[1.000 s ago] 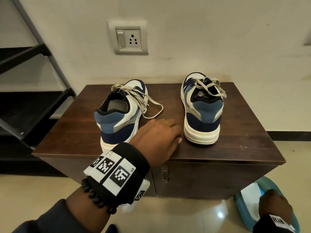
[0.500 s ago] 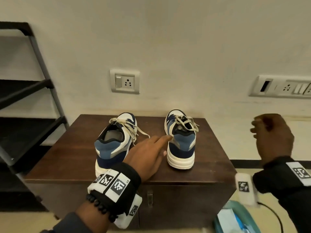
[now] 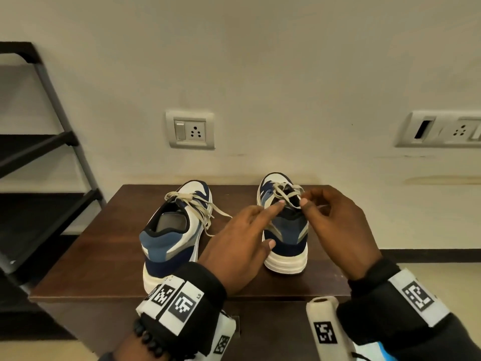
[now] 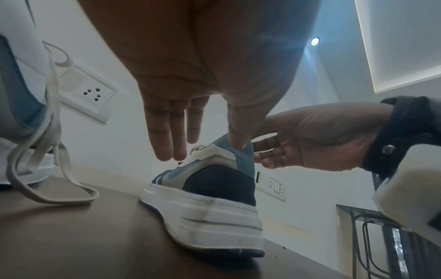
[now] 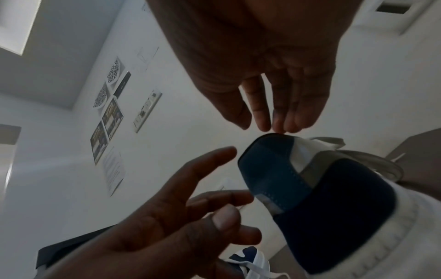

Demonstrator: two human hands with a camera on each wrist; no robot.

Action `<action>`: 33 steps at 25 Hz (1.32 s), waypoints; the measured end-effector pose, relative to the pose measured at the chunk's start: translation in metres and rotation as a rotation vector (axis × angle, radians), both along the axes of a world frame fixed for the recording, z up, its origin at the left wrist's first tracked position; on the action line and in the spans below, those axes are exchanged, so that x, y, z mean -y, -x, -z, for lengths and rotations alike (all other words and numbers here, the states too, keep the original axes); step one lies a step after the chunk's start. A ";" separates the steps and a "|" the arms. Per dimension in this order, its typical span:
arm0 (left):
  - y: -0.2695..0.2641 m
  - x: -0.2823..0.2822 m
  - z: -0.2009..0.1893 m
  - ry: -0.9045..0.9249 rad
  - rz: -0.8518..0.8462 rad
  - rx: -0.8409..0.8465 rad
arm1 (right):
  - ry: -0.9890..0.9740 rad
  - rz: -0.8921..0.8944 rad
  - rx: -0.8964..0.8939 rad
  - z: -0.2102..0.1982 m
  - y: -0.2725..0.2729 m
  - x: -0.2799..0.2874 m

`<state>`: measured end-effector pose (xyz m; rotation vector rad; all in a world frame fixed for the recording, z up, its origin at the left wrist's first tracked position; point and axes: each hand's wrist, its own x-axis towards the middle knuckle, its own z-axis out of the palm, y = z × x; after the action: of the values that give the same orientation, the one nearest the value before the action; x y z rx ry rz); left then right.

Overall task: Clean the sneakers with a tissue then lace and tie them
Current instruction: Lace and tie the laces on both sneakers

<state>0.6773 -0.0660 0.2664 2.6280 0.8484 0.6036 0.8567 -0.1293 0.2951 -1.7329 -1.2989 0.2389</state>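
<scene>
Two blue, white and grey sneakers stand heel-toward-me on a dark wooden cabinet (image 3: 104,256). The left sneaker (image 3: 174,230) has loose beige laces trailing onto the wood. Both hands are at the right sneaker (image 3: 286,246). My left hand (image 3: 273,225) is open, its index finger stretched to the laces (image 3: 282,190) and its thumb against the heel collar (image 4: 241,152). My right hand (image 3: 304,200) hovers over the collar with relaxed fingers (image 5: 281,113) and holds nothing I can see. No tissue is in either hand.
A black metal rack (image 3: 39,152) stands left of the cabinet. Wall sockets (image 3: 191,130) sit above the sneakers, with a second plate (image 3: 442,128) at the right. A teal tissue box (image 3: 385,353) peeks in on the floor at bottom right.
My right hand rose from the tissue box on the floor to the right sneaker's laces. My left hand moved from the cabinet top to that sneaker's collar. The view tilted upward.
</scene>
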 end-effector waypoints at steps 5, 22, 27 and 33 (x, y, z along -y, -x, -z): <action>-0.004 -0.003 -0.001 0.072 0.034 -0.067 | 0.118 -0.049 0.116 0.001 -0.010 -0.006; 0.010 -0.006 -0.027 0.328 0.115 0.312 | 0.312 -0.250 0.120 -0.005 -0.034 0.002; 0.001 -0.031 -0.020 0.111 0.069 0.217 | 0.093 -0.192 0.066 -0.010 -0.035 0.000; -0.010 -0.038 -0.020 0.089 0.224 0.112 | 0.127 -0.107 0.027 -0.008 -0.044 -0.001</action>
<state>0.6876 -0.0284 0.2867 2.5351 0.5266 0.6303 0.9010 -0.1278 0.3031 -1.7788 -1.4247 0.3677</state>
